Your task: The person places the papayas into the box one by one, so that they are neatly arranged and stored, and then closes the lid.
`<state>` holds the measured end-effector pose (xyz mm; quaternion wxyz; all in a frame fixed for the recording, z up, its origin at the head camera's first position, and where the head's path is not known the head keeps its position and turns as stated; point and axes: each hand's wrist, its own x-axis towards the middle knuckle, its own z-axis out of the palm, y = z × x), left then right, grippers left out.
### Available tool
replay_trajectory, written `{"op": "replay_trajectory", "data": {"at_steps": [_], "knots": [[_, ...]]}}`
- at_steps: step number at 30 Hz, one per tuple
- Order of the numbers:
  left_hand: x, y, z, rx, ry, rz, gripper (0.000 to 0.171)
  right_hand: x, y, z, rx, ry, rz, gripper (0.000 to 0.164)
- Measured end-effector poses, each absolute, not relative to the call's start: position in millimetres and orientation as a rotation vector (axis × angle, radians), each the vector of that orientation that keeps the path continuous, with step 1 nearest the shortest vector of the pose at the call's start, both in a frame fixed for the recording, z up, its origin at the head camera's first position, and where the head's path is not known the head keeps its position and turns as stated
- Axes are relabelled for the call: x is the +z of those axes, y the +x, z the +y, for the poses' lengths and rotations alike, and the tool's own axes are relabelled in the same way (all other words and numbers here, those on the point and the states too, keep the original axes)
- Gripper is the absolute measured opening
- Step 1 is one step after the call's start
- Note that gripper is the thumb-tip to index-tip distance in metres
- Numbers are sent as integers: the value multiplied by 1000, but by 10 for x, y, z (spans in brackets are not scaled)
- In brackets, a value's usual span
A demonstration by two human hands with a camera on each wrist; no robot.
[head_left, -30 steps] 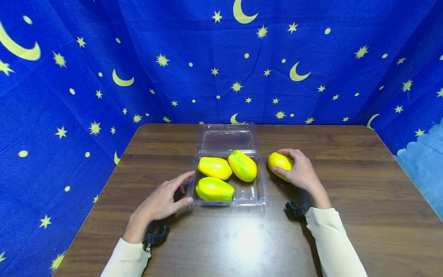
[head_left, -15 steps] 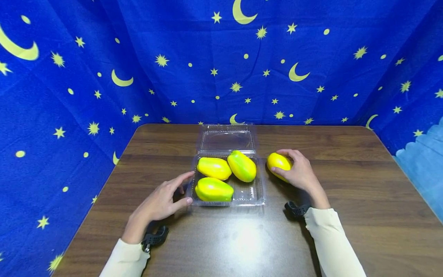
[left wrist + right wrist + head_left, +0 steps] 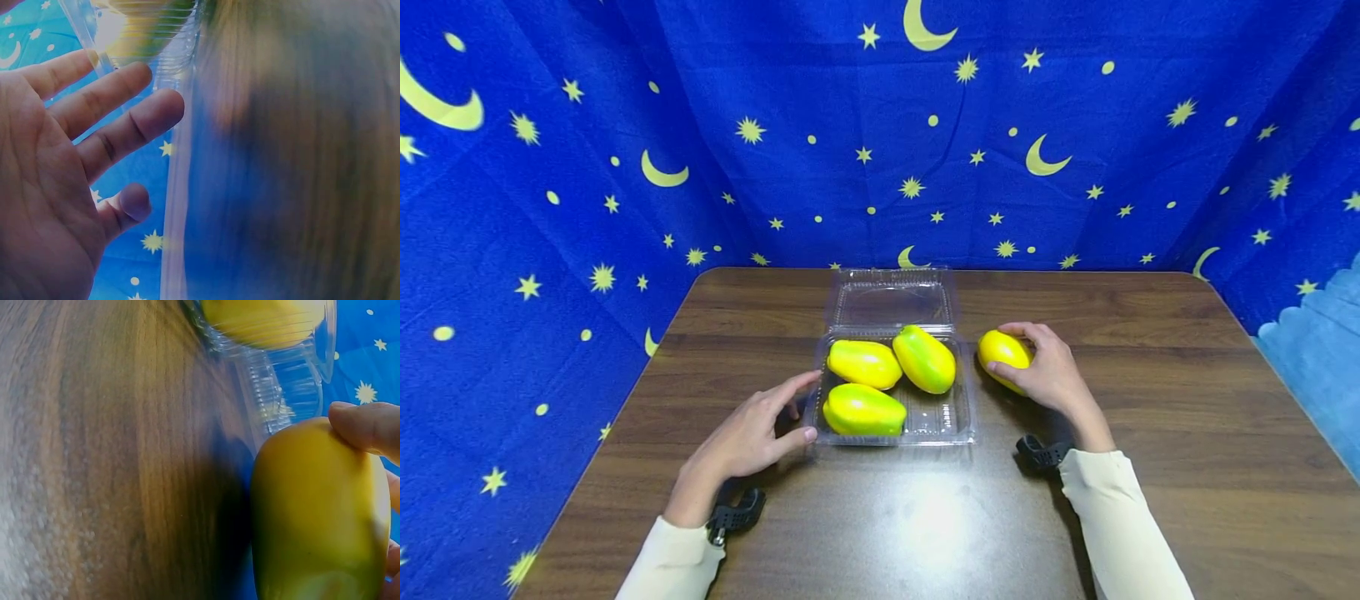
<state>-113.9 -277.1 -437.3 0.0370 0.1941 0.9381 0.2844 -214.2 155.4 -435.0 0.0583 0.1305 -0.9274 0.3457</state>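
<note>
On the table stands a clear plastic clamshell box (image 3: pixel 958 429), its lid (image 3: pixel 892 304) folded back. Inside are three yellow-green papayas: one papaya (image 3: pixel 863 364) at the back left, another papaya (image 3: pixel 925 360) at the back right, and a third papaya (image 3: pixel 865 410) at the front left. My left hand (image 3: pixel 752 433) is at the box's left side, fingers spread and fingertips right at its rim. To the right of the box, my right hand (image 3: pixel 1052 371) grips a fourth fruit, a yellow papaya (image 3: pixel 319 512), thumb on the near side and fingers over the far side.
The wooden table (image 3: pixel 1187 417) reaches back to a blue curtain (image 3: pixel 820 100) with moons and stars, which hangs behind and at both sides. A bright light reflection lies on the table in front of the box. Each wrist carries a black camera mount (image 3: pixel 1043 452).
</note>
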Motion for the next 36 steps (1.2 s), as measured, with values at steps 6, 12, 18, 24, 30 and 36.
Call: {"op": "replay_trajectory", "data": {"at_steps": [6,12,18,24,30,36], "knots": [[-4372,-1134,-2775,869,585,2877,71,-4333,-2136,1544,1052,384,-2808,59],[-4378,-1131,-2780,866,588,2886,71,-4297,-2129,1537,1049,392,-2784,59],[-4382,-1135,-2781,892,605,2869,71,-4241,-2109,1535,1060,381,-2751,59],[-4391,-1140,-2796,937,630,2844,68,-4203,-2090,1503,1084,396,-2693,59],[-4393,-1140,-2790,935,624,2840,68,-4183,-2078,1482,1077,420,-2637,58],[-4384,-1146,-2781,935,608,2840,68,-4109,-2053,1449,1095,448,-2600,58]]}}
